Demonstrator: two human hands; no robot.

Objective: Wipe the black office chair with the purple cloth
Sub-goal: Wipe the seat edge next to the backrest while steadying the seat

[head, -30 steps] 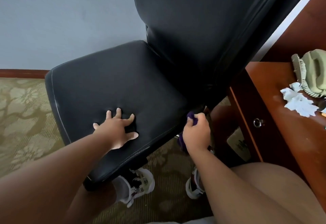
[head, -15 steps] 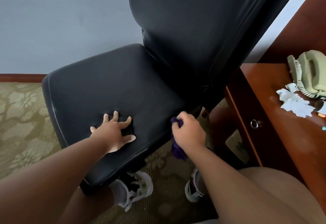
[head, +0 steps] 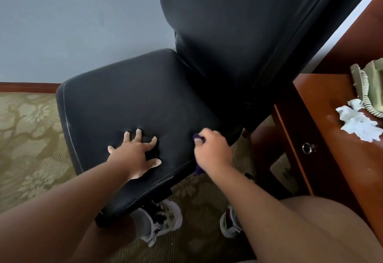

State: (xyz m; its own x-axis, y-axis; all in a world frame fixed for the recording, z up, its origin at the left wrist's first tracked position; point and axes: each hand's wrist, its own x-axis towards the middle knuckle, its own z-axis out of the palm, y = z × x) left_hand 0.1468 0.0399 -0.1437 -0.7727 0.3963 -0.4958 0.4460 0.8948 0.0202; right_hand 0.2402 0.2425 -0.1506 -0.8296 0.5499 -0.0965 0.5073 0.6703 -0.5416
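Black office chair [head: 145, 101] filled your view, its seat running from 8 o'clock up to the backrest at 1 o'clock, with the wooden worktop [head: 323, 142] at 3 o'clock. Your left hand [head: 134, 155] lay spread flat on the near part of the seat. Your right hand [head: 213, 151], at the seat's near right edge, was curled around the purple cloth [head: 198, 138]. Most of the seat lay toward 10 o'clock from that cloth, so the right hand looked placed to sweep.
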